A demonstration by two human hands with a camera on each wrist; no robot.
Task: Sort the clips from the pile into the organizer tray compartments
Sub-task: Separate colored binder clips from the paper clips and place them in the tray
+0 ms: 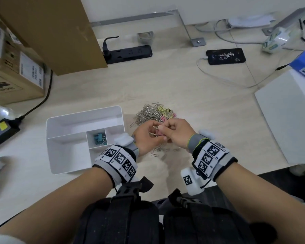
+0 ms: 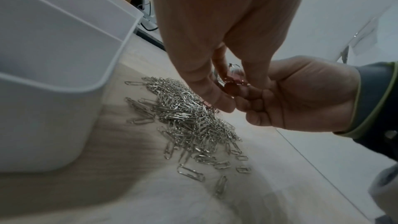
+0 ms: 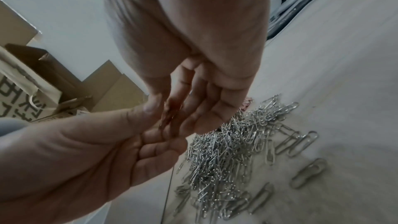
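Observation:
A heap of silver paper clips (image 1: 149, 112) mixed with yellow binder clips (image 1: 163, 110) and pink ones lies on the desk right of the white organizer tray (image 1: 60, 155). Teal binder clips (image 1: 99, 139) sit in the tray's small middle compartment. Just above the heap's near side my left hand (image 1: 152, 129) and right hand (image 1: 165, 128) meet, and both pinch a small pink binder clip (image 2: 233, 83) between thumb and fingers. The wrist views show my left hand (image 2: 217, 101), my right hand (image 3: 172, 108) and the paper clips (image 3: 226, 151) spread beneath them. The fingers hide most of the clip.
Cardboard boxes (image 1: 16, 67) stand at the back left. Behind the heap lie a black power strip (image 1: 128, 53) and a charging phone (image 1: 225, 56). A white box (image 1: 289, 120) stands at the right, a black adapter (image 1: 2, 132) with its cable at the left.

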